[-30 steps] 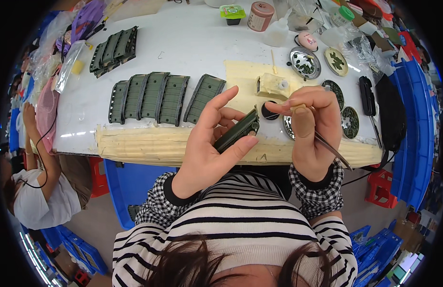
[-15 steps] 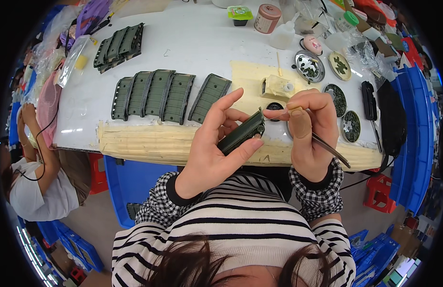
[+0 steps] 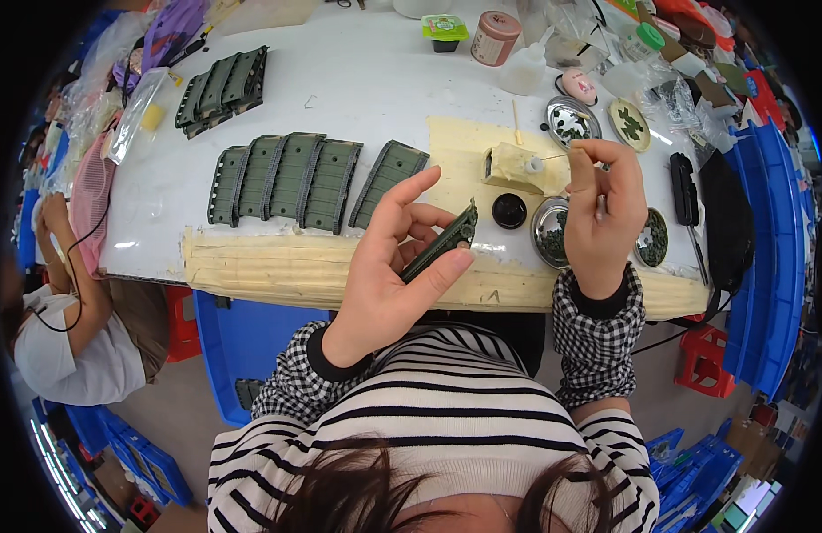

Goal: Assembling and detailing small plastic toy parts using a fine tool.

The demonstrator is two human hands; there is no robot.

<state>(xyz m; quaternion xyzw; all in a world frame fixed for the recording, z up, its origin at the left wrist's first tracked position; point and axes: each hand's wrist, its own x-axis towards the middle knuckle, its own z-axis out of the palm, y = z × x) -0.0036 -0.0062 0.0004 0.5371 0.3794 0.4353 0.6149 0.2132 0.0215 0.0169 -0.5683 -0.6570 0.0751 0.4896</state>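
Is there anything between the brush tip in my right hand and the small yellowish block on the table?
Nothing visible. The right hand holds a thin brush whose tip already reaches the white cap on the yellowish block. The left hand holds the green track piece lower down, clear of that path.

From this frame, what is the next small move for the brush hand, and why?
Probably dip the thin brush and carry it to the green ridged piece. The right hand has the brush tip at the small bottle on the cream block, away from the piece, while the left hand holds that piece tilted up between thumb and fingers, apparently unworked.
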